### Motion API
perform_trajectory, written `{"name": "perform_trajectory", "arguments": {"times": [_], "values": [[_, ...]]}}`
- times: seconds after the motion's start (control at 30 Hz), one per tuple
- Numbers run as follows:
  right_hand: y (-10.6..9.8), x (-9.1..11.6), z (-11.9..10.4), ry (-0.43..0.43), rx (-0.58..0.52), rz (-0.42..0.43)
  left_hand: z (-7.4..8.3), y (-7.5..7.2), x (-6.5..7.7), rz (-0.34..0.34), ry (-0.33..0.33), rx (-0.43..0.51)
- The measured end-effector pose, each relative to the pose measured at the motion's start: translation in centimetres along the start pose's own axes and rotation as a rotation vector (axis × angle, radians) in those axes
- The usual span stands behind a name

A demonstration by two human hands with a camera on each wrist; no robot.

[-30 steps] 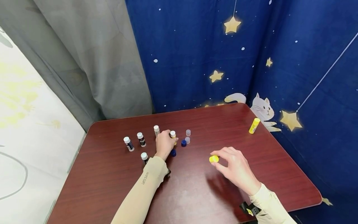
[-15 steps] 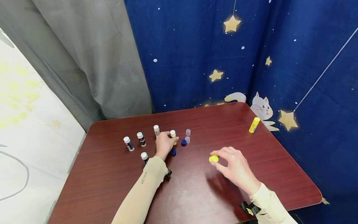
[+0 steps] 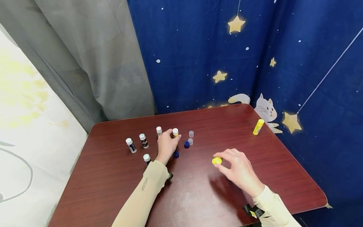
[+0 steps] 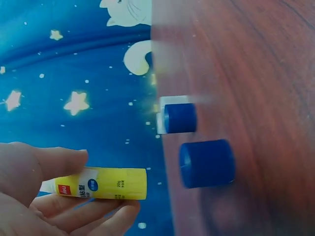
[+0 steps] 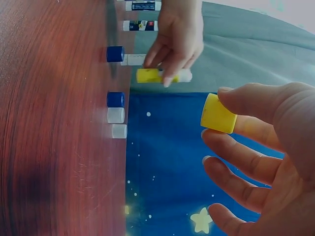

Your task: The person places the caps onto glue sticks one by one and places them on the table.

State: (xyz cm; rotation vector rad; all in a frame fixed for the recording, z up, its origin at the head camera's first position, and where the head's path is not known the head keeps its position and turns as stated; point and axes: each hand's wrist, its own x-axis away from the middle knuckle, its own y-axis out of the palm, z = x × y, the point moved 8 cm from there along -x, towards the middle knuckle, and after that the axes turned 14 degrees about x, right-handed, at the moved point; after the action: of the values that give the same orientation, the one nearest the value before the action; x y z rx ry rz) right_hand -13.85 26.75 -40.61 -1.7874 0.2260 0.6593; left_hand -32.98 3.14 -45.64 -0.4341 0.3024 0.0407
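My left hand [image 3: 167,145] grips a yellow glue stick [image 4: 108,183] between thumb and fingers. It stands upright with its white end [image 3: 175,130] up, and its base is raised off the table in the right wrist view. Thumb and index finger of my right hand [image 3: 241,170] pinch a short yellow cap [image 5: 219,114] above the table, the other fingers spread apart. Below and right of the left hand are two blue caps [image 3: 187,144], one [image 4: 207,163] close to the left wrist camera. Two translucent caps [image 3: 191,134] stand just beyond.
Several white-topped sticks with dark labels [image 3: 131,145] stand on the left side of the brown table [image 3: 193,195]. A pale one [image 3: 159,130] is partly hidden behind the left hand. Another yellow glue stick [image 3: 258,127] stands near the right edge. Curtains [image 3: 198,63] hang behind.
My left hand has lifted the yellow glue stick slightly upward. My right hand keeps its place with the yellow cap. The other sticks and caps have not moved.
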Motion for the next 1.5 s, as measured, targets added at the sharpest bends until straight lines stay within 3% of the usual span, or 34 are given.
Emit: {"name": "perform_trajectory", "arguments": {"times": [0.37,0.7,0.9,1.5], "values": [[0.2,-0.3,-0.3,-0.017,-0.003,0.003,4.0,-2.6,1.1,0.031,0.157,-0.021],[-0.1,-1.2,-0.7,-0.024,-0.025,0.013,7.1,-4.7,3.4,0.063,0.292,-0.007],[-0.4,-2.0,-1.1,-0.033,-0.038,0.017,8.1,-5.7,4.8,0.082,0.359,-0.043],[-1.0,-5.0,-2.3,-0.053,-0.074,0.082,8.9,-7.8,8.5,0.082,0.441,-0.163]]}}
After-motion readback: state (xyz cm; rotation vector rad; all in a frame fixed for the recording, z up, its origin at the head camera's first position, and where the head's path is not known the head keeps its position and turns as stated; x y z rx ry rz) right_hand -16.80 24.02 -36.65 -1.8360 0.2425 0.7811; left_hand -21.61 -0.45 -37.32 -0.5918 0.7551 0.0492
